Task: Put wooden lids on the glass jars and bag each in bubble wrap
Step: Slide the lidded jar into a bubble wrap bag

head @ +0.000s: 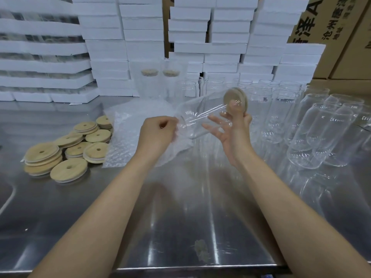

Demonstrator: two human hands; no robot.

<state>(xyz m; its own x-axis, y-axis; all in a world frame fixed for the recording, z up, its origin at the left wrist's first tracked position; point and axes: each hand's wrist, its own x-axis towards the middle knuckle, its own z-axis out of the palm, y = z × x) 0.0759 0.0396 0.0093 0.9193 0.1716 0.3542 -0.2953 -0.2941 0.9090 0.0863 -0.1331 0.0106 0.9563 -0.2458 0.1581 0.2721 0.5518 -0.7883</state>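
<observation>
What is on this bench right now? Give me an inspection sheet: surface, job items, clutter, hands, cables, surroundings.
Surface: steel table, shiny and reflective.
Job's things: held jar tilted in the air with a wooden lid on it; loose lids piled left; bubble wrap stack centre; empty jars right; two bagged jars at the back.
Clutter: small pale scrap near the front edge.
Hands: left hand grips a bubble wrap bag at the jar's base; right hand holds the jar's lid end, thumb on the lid.
Cables: nothing seen.
Surroundings: stacked white foam boxes; cartons at right.
</observation>
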